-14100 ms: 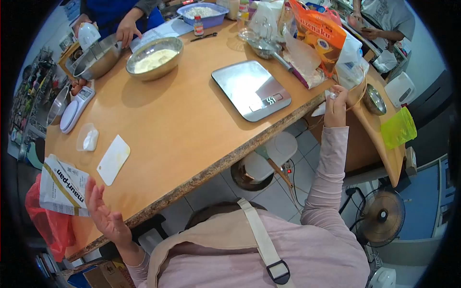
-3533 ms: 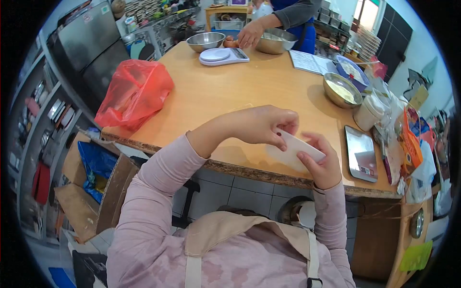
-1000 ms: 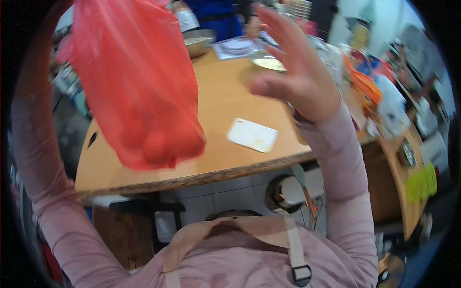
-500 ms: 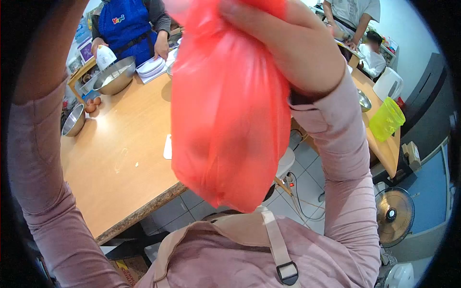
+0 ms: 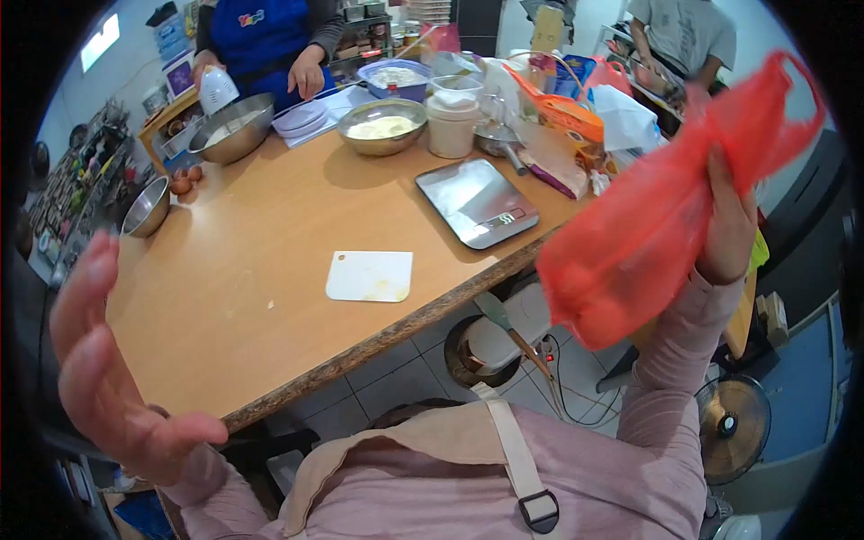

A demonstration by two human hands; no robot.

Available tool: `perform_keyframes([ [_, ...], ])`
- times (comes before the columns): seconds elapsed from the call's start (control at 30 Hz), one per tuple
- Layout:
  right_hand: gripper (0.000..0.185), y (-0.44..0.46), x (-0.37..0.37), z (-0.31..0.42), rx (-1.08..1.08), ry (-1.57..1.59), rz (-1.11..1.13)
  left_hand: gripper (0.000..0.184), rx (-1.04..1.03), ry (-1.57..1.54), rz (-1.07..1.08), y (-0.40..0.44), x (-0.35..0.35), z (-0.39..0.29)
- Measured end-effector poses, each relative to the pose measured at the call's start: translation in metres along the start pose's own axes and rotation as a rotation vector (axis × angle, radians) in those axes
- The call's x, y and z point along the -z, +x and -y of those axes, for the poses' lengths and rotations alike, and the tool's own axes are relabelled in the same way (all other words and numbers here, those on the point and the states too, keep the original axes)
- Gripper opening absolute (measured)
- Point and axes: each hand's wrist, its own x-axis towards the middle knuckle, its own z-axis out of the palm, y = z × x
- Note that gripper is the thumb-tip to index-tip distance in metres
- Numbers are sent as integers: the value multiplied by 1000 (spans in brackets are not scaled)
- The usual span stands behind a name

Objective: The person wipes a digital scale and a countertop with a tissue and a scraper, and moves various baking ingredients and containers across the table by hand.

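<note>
At the right, my right hand (image 5: 731, 220) grips a red plastic bag (image 5: 630, 234) by its gathered upper part. The bag hangs tilted past the table's right front edge, with rounded lumps showing in its lower end. My left hand (image 5: 121, 378) is raised at the lower left, empty, its fingers apart. Between the hands, a white scraper (image 5: 370, 275) with a small hole and a yellowish smear lies flat near the front edge of the wooden table (image 5: 234, 297). Behind it to the right is a silver scale (image 5: 472, 200).
Further back stand a bowl of pale mixture (image 5: 383, 128), a white tub (image 5: 451, 126) and packages. Left are eggs (image 5: 183, 183) and a steel bowl (image 5: 147, 209). A person in a blue apron holds a mixer (image 5: 216, 90); another person is at the back right. A fan (image 5: 731, 423) stands lower right.
The red bag has moved from the middle, close to the camera, out to the right in my right hand. My left hand has come down into view, open. The scraper and scale are uncovered.
</note>
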Motion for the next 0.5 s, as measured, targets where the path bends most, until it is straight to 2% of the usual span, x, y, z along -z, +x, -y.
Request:
perform_keyframes([
  [0.03, 29, -5, 4, 0, 2, -30, -55, 80, 76, -38, -116, -20, 0, -3],
  [0.1, 32, -18, 17, -5, 0, 11, -53, 73, 142, -40, -175, -61, 7, 4],
  [0.17, 31, -33, 24, -8, -14, -17, -121, 65, 354, 19, -79, -100, 9, 9],
  [0.23, 31, -50, 27, -10, -17, -36, -162, 59, 536, 139, 110, -118, 6, 18],
  [0.33, 30, -73, 18, -7, -24, -48, -160, 60, 700, 160, 231, -142, -6, 30],
  [0.5, 29, -102, -5, -7, -63, -101, -182, 65, 659, 150, 467, -161, -29, 45],
])
